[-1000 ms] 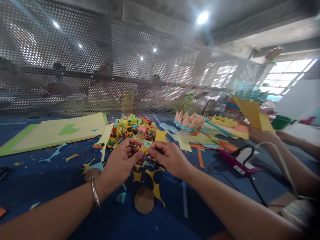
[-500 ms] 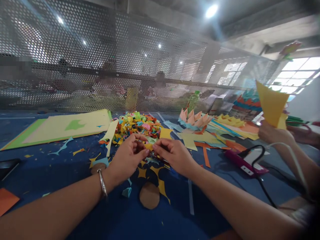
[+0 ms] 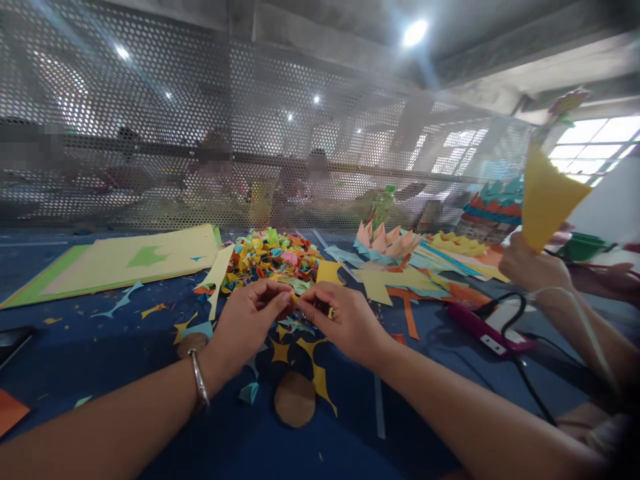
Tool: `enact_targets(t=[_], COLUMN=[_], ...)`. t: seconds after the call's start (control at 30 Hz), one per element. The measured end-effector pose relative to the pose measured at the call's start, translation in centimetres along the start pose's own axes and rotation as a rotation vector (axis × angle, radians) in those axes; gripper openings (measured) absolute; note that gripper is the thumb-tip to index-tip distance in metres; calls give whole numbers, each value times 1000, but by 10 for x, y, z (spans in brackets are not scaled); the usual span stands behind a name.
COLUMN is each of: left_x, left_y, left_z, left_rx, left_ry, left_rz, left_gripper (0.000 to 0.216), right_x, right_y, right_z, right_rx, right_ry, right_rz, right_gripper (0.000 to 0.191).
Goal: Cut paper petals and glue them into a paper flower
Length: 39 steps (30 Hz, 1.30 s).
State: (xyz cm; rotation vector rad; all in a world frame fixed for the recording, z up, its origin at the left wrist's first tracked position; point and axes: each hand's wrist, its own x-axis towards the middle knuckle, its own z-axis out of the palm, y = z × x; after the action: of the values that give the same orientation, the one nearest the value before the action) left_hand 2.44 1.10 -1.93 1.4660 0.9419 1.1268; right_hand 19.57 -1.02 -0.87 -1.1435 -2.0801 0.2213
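My left hand (image 3: 255,319) and my right hand (image 3: 345,320) meet in front of a heap of small coloured paper pieces (image 3: 273,257). Between their fingertips is a small yellow paper piece (image 3: 294,301), mostly hidden by the fingers. Both hands are closed in a pinch on it. Below them lie yellow paper offcuts (image 3: 320,377) with curved edges and a round brown cardboard disc (image 3: 295,400). A second disc (image 3: 191,345) sits beside my left wrist, partly under a light blue scrap (image 3: 199,329).
Stacked paper sheets (image 3: 130,260) lie at left, near a dark phone-like object (image 3: 14,341). Folded pink paper points (image 3: 387,241) stand at right, past them a purple power strip (image 3: 490,330) with cables. Another person's hand (image 3: 533,263) holds yellow paper (image 3: 553,197). A perforated screen (image 3: 300,153) closes the back.
My fingertips have drawn closer together and cover more of the yellow piece. At right, the other person's hand and yellow paper have shifted and turned. The view has tilted slightly.
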Motion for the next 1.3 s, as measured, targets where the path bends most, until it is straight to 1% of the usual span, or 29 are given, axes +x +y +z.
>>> enact_targets(t=[0.13, 0.33, 0.57, 0.93, 1.1, 1.3], left_x=[-2, -4, -1, 0, 0, 2], left_y=[4, 6, 6, 5, 3, -2], left_z=[3, 4, 0, -2, -2, -2], left_rx=[-26, -164, -95, -79, -69, -90], left_ry=[19, 5, 19, 0, -32, -85], left_rz=[-43, -67, -14, 9, 31, 70], left_gripper=[19, 22, 23, 19, 21, 20], right_x=[-1, -1, -1, 0, -1, 0], right_y=[-1, -2, -3, 1, 1, -2], right_z=[0, 3, 1, 1, 2, 0], right_rx=[-55, -64, -36, 43, 48, -10], right_ry=[13, -2, 4, -2, 10, 36], right_rz=[-48, -59, -31, 0, -3, -18], right_gripper=[16, 9, 12, 12, 10, 8])
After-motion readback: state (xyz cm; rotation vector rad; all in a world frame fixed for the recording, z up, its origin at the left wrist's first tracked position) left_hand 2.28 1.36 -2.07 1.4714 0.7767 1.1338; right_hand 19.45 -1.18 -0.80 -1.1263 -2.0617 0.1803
